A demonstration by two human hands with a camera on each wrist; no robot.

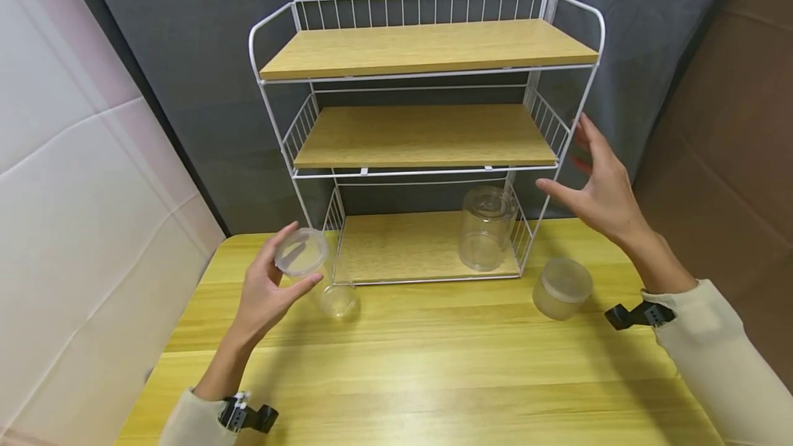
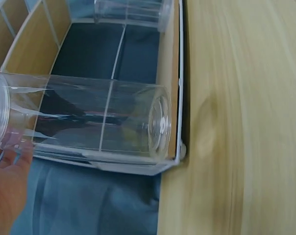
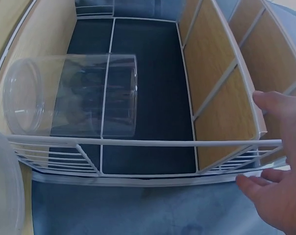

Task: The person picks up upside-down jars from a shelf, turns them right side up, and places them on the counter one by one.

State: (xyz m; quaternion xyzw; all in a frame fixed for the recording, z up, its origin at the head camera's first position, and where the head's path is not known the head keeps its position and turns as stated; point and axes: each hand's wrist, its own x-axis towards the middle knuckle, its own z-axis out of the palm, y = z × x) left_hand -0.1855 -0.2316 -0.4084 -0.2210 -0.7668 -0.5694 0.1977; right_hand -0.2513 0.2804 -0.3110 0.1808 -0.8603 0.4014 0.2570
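Observation:
My left hand [image 1: 263, 298] grips a tall clear jar [image 2: 89, 115] around its upper end, just under a translucent round lid [image 1: 302, 252]. That jar is upright at the front left corner of a white wire rack [image 1: 277, 119] with wooden shelves. On the other side, my right hand [image 1: 610, 195] is spread around the rack's right front post at middle-shelf height, thumb in front and fingers behind, holding nothing. Another clear jar [image 1: 487, 232] stands on the right end of the bottom shelf [image 1: 396, 246].
A short translucent lidded container [image 1: 562, 289] stands on the wooden table [image 1: 421, 356] to the right of the rack. Grey cloth [image 1: 186, 40] hangs behind it. A white panel [image 1: 93, 226] borders the left, a brown one [image 1: 725, 157] the right.

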